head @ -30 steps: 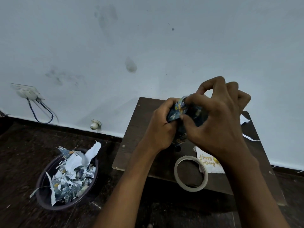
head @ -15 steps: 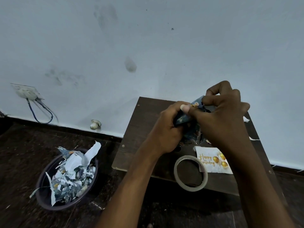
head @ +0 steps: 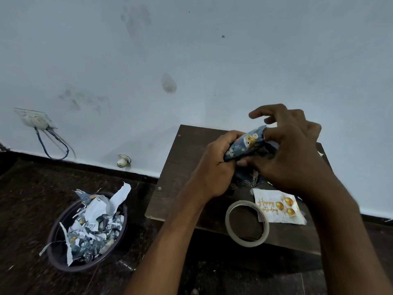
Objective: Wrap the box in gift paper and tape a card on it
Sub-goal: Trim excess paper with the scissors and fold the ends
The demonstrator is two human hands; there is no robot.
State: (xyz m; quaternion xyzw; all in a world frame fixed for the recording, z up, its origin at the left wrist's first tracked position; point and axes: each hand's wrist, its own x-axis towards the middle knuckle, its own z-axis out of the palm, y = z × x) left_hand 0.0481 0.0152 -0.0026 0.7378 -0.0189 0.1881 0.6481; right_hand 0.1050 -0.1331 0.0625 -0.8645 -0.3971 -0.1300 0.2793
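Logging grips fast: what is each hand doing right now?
Left hand: grips the gift-wrapped box.
Right hand: pinches the box's paper end, index finger lifted.

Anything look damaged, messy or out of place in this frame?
Yes. The bin on the floor overflows with torn gift paper scraps. The wall socket hangs askew with loose wires. The card lies partly under the tape roll.

Two hands: left hand point(head: 214, 167), right hand point(head: 293, 158); one wrapped box point(head: 244, 145); one card point(head: 278, 206); one tape roll point(head: 247, 223); one scrap bowl point(head: 57, 252).
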